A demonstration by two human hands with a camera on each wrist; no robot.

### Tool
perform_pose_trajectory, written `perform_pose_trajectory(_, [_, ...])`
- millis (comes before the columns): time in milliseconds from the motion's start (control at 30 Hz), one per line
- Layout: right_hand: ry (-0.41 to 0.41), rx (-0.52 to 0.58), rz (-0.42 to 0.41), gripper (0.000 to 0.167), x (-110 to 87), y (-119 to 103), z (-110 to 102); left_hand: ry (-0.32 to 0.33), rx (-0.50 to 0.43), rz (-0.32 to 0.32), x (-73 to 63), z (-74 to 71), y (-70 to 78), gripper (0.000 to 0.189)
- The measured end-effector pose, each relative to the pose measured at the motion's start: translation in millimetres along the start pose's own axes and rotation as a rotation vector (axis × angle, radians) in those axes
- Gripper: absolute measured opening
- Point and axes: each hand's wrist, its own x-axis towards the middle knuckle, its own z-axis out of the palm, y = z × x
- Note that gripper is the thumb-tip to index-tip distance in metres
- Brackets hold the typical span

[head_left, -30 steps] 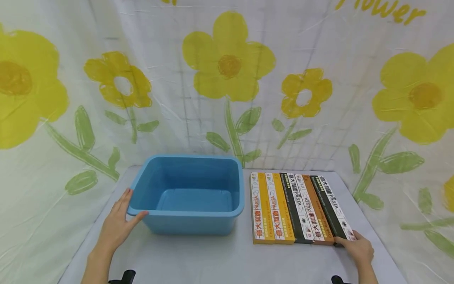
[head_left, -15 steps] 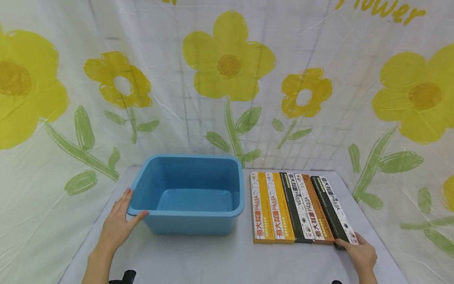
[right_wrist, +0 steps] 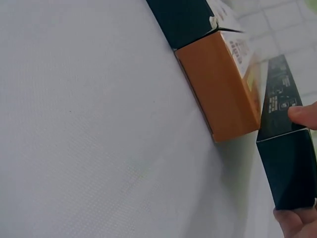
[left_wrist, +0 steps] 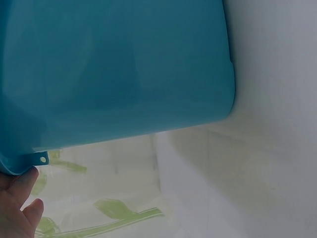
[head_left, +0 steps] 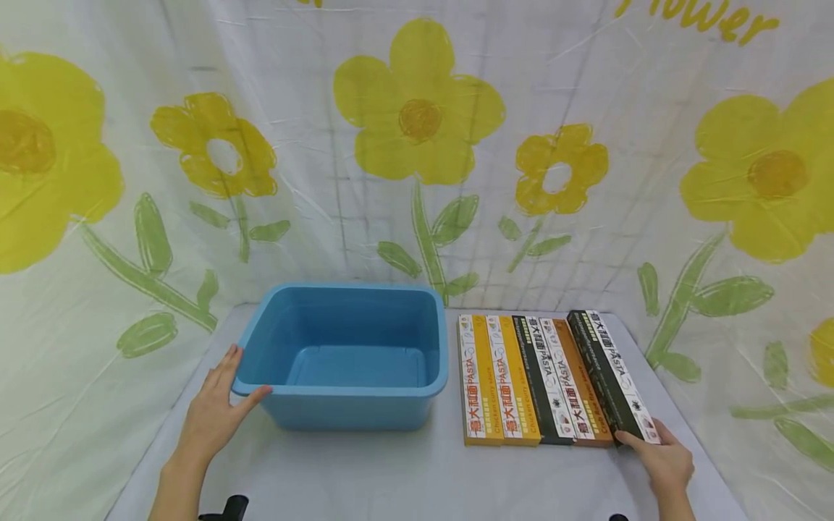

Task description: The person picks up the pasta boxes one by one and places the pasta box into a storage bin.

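Note:
My right hand [head_left: 661, 459] grips the near end of a black-and-white pasta box [head_left: 606, 376] at the right end of a row. The thumb lies on its left side and the fingers are underneath, as the right wrist view shows. The far end of this box is raised, and its near end stands apart from the brown pasta box [right_wrist: 218, 89] beside it. My left hand [head_left: 211, 409] rests at the front left corner of a blue plastic tub [head_left: 352, 411], thumb on the front rim and fingers extended along the left side.
Two yellow pasta boxes [head_left: 482, 383] and another black one [head_left: 544, 383] lie side by side left of the brown box. The tub holds nothing. A white cloth covers the table [head_left: 391, 477]. Behind hangs a curtain [head_left: 300, 217] with yellow flowers.
The black box at the right end has come away from the brown one, and its far end has risen. My right hand shifted slightly right with it. The left hand has stayed put.

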Motion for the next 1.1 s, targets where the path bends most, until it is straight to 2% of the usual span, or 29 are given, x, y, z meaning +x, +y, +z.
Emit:
perform_pose_trajectory(500, [-0.025,0.060,-0.140,0.083,-5.6,-15.5,8.0,0.021,0.006,0.011,-0.5,-1.0,2.3,0.088])
perform_pose_trajectory(700, [-0.031,0.077,-0.162,0.083,-5.7,-21.4,13.9,0.004,-0.003,-0.008,0.3,-0.7,2.9,0.089])
perform_pose_trajectory(867, [-0.111,0.098,-0.201,0.083,-14.8,-38.3,11.8,-0.002,-0.005,-0.021,0.8,-0.9,3.4,0.089])
perform_pose_trajectory(1100, [-0.231,0.110,-0.210,0.085,-25.4,-61.5,11.3,-0.004,-0.012,-0.030,-0.3,-0.8,3.2,0.089])
